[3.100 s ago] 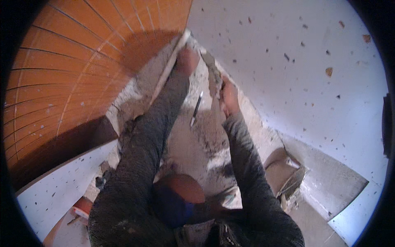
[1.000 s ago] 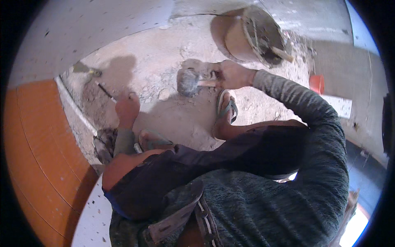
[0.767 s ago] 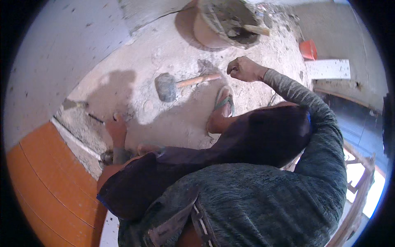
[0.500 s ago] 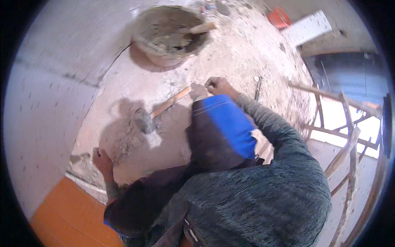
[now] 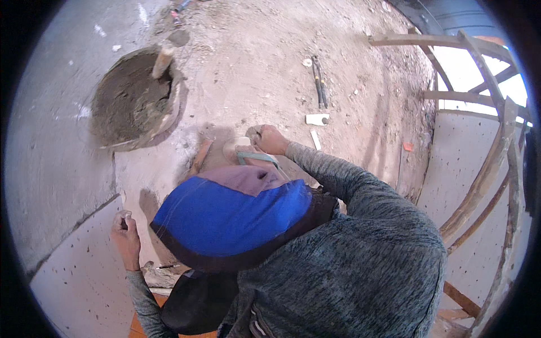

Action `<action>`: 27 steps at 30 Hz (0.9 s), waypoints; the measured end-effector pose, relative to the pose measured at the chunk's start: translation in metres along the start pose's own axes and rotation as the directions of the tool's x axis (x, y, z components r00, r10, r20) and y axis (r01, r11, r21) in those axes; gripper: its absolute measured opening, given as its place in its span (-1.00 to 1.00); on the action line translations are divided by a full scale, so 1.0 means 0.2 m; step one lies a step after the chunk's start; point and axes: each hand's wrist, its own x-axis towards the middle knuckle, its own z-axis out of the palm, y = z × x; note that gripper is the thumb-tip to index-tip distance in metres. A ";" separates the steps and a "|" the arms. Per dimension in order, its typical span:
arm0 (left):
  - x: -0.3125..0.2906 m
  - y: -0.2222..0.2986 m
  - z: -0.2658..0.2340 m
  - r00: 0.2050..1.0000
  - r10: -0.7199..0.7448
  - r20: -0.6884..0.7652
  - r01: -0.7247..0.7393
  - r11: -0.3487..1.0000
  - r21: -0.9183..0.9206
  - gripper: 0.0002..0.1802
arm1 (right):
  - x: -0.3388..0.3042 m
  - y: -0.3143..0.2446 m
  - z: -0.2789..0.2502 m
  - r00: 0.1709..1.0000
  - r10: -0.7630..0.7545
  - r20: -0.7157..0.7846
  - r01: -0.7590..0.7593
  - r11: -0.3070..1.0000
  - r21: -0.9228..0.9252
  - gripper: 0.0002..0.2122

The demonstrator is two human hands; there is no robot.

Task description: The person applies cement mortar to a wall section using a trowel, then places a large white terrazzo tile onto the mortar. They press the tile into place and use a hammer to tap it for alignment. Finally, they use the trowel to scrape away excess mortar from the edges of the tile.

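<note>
My left hand [image 5: 126,239] is raised in front of the pale speckled wall panel [image 5: 79,253], its fingers curled in a pinch. Whatever may be between them is too small to make out. Close to my sandalled foot [image 5: 259,160], my right hand [image 5: 271,139] is closed; its fingertips hide anything it holds. A wooden handle [image 5: 201,156] shows beside my blue-clad knee [image 5: 231,214], which covers its lower end. Beyond it stands a round tub [image 5: 179,101] of grey mortar [image 5: 127,104], with a thick wooden handle [image 5: 163,63] sticking out.
Long-handled pliers or cutters [image 5: 319,81] lie on the dusty floor [image 5: 253,67], near a white piece [image 5: 317,119] and a thin white strip [image 5: 315,139]. At the right, rough wooden poles [image 5: 487,163] form a frame. A grey wall [image 5: 51,129] borders the left side.
My view has swung and my body has shifted, so the tub appears farther left. My left hand is now against the wall panel. The hammer head seen before is hidden by my leg.
</note>
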 end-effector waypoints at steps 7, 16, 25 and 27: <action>0.24 0.21 0.25 0.958 0.201 0.206 -0.229 0.966 0.118 -0.88 | -0.13 0.18 -0.02 0.993 0.058 -0.101 -0.046 0.992 0.117 -0.77; 0.48 0.49 0.68 0.902 0.244 0.355 -0.302 0.946 0.116 -0.79 | -0.49 0.37 -0.34 0.752 0.445 -0.487 -0.537 0.842 -0.059 -0.71; 0.47 0.62 1.11 0.729 0.349 0.589 -0.503 0.856 0.116 -0.44 | -0.46 0.38 -0.37 0.858 0.459 -0.232 -0.475 0.880 -0.015 -0.65; 0.43 0.70 1.13 0.754 0.378 0.538 -0.513 0.850 0.122 -0.37 | -0.34 0.08 -0.39 0.942 0.258 -0.213 -0.243 0.966 0.092 -0.69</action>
